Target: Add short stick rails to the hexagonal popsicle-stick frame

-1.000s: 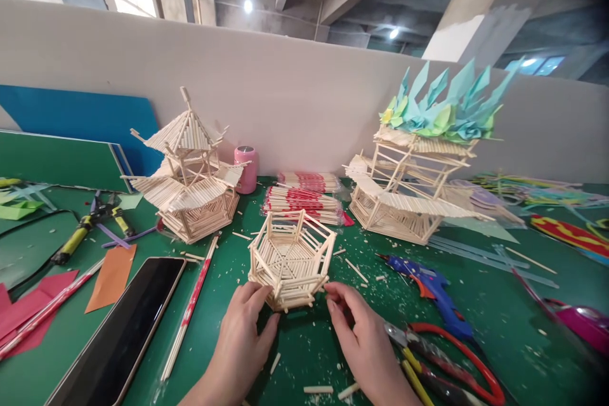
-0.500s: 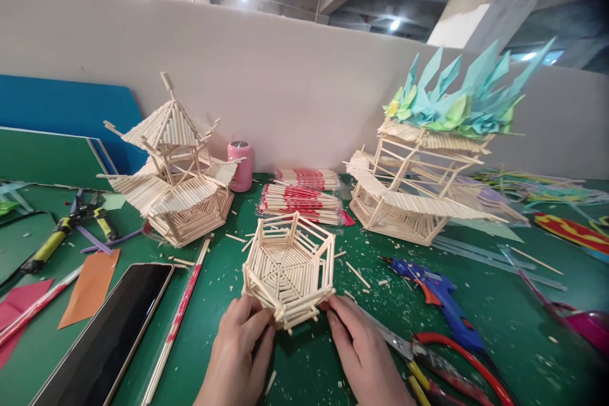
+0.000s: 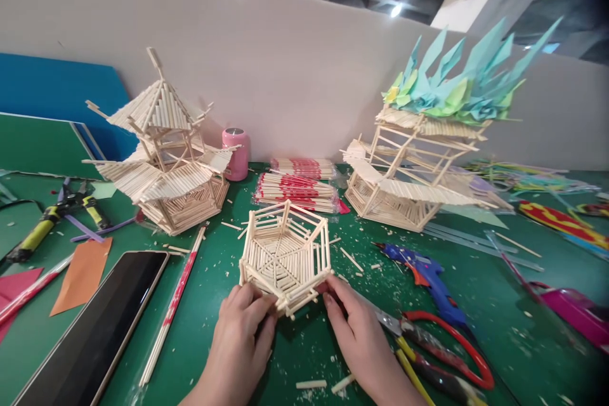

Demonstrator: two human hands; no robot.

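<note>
A six-sided frame of pale wooden sticks (image 3: 299,302), with a slatted floor and low open railings, stands on the green table in front of me. My left hand (image 3: 242,330) grips its near left edge, thumb and fingers closed on the sticks. At the near right corner, my right hand (image 3: 356,330) pinches the edge between thumb and fingers. My palms hide some fingertips and part of the lower rim. Short cut stick pieces (image 3: 311,384) lie on the table between my forearms.
Behind stand a stick pagoda (image 3: 164,187) and a stick building (image 3: 409,193) with paper decoration. Bundled sticks (image 3: 297,193) and a pink cup (image 3: 236,155) lie between. A phone (image 3: 95,330) is left; a blue glue gun (image 3: 428,276) and red-handled pliers (image 3: 447,346) are right.
My view has tilted slightly downward, so the background sits higher in it. Both hands keep their hold on the stick frame, which has hardly moved on the table.
</note>
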